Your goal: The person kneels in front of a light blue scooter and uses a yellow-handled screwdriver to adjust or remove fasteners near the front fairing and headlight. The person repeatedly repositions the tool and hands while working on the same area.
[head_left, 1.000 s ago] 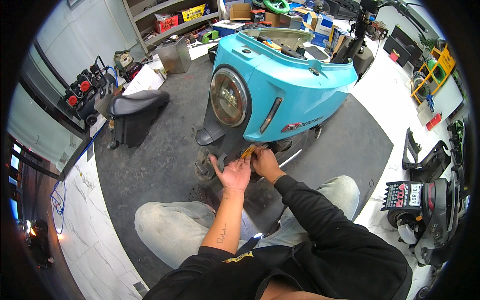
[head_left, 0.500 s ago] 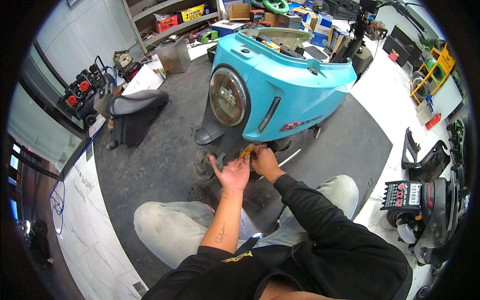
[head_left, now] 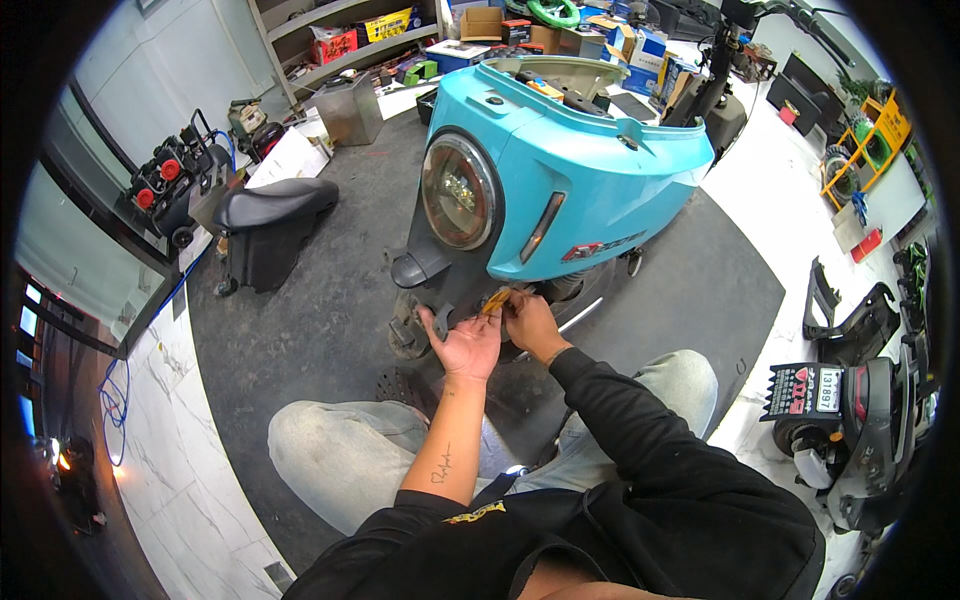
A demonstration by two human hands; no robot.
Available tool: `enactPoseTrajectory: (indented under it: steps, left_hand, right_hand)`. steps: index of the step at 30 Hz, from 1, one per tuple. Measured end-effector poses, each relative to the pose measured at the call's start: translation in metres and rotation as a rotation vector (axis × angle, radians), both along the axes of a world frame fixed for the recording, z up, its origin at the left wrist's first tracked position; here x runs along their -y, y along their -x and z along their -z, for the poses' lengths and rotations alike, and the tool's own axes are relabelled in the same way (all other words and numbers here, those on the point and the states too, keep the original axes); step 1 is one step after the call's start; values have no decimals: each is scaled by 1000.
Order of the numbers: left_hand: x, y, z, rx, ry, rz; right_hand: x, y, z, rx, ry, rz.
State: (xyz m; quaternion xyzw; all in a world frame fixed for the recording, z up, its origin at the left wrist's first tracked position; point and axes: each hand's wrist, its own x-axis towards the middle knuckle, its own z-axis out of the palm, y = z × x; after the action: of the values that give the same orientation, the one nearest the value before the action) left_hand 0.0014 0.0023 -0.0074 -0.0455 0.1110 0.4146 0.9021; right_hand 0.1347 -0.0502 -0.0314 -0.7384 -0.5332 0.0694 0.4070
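A turquoise scooter front body with a round headlight stands in front of me. Below it, at the dark lower part by the front wheel area, both my hands meet. My left hand is palm up, its thumb apart and its fingers stretched toward a small orange-yellow piece, which lies at the fingertips. My right hand is closed beside that piece, knuckles up; what its fingers grip is hidden. A black mudguard part juts out left of the hands.
A black scooter seat rests on the dark mat at left. Beyond it stands a metal box. Cartons crowd the back. On the right are black panels and another scooter's rear end. My bent knees flank the hands.
My hands hold nearly the same pose at the same place. The view has shifted very slightly. An orange light now glows at the far lower left.
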Motion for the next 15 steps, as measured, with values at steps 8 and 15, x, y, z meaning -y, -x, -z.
enactPoseTrajectory:
  steps: [8, 15]
  left_hand:
    - [0, 0, 0, 8, -3, -11]
    - [-1, -1, 1, 4, 11, 1]
  right_hand:
    - [1, 0, 4, -2, 14, -16]
    - [-1, -1, 7, 29, 69, -9]
